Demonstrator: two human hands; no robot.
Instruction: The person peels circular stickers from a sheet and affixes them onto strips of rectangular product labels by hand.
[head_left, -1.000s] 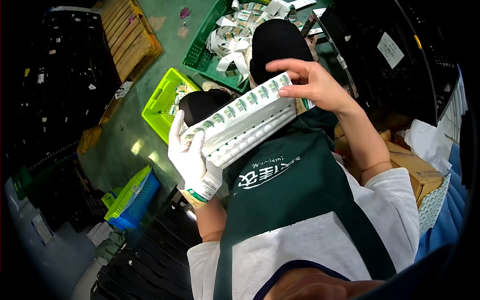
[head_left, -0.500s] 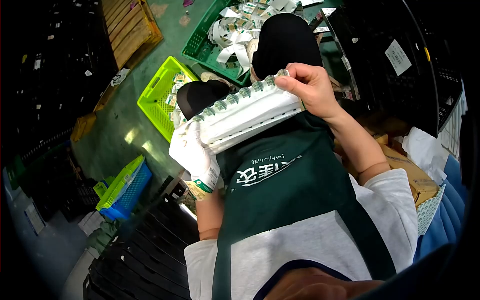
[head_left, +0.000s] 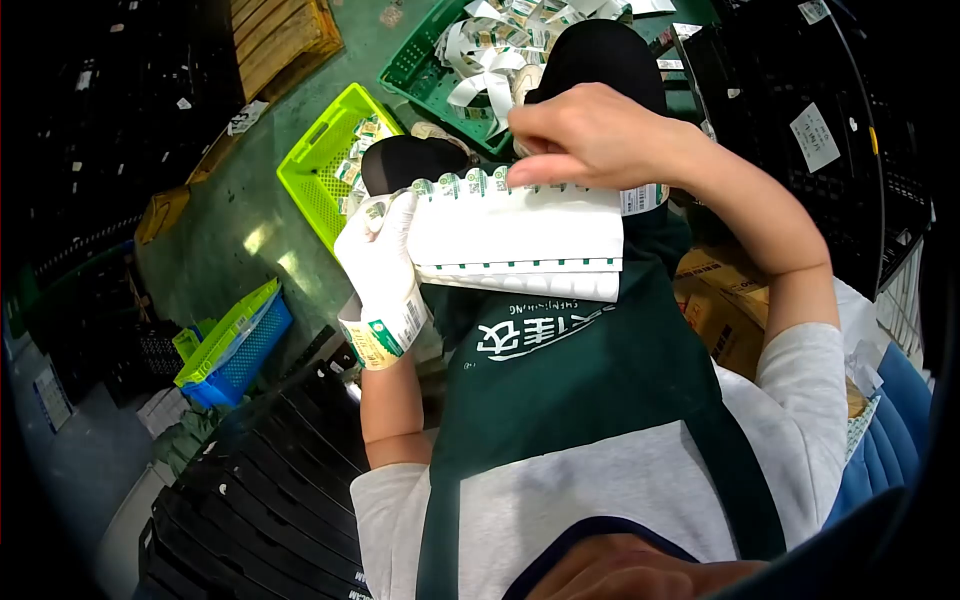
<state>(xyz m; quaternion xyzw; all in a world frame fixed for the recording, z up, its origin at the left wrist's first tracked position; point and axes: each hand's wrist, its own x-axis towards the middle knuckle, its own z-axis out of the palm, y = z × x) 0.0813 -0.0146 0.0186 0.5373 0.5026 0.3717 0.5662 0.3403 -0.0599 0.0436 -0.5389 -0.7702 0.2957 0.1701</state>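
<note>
My left hand (head_left: 378, 250), in a white glove, grips the left end of a folded white sticker sheet (head_left: 515, 228) over my lap. Round green-and-white stickers (head_left: 474, 182) line its far edge, and small green marks run along the near fold. A strip of printed labels (head_left: 383, 338) wraps around my left wrist. Bare and curled, my right hand (head_left: 590, 135) reaches over the far edge, its thumb lying by the stickers. Its other fingertips are partly hidden, so what they hold does not show. Another printed label (head_left: 642, 198) shows beyond the sheet's right end.
A lime-green crate (head_left: 312, 150) with labelled pieces stands beyond my left knee. A dark green crate (head_left: 412, 72) holds tangled label strips. Black crates (head_left: 270, 490) lie at my left, stacked lime and blue crates (head_left: 235, 350) farther off. A cardboard box (head_left: 725, 310) sits at my right.
My right hand has left the sheet's right corner and moved left along the sticker row, its forearm now raised across. The sheet has turned nearly level, with its lower fold hanging out.
</note>
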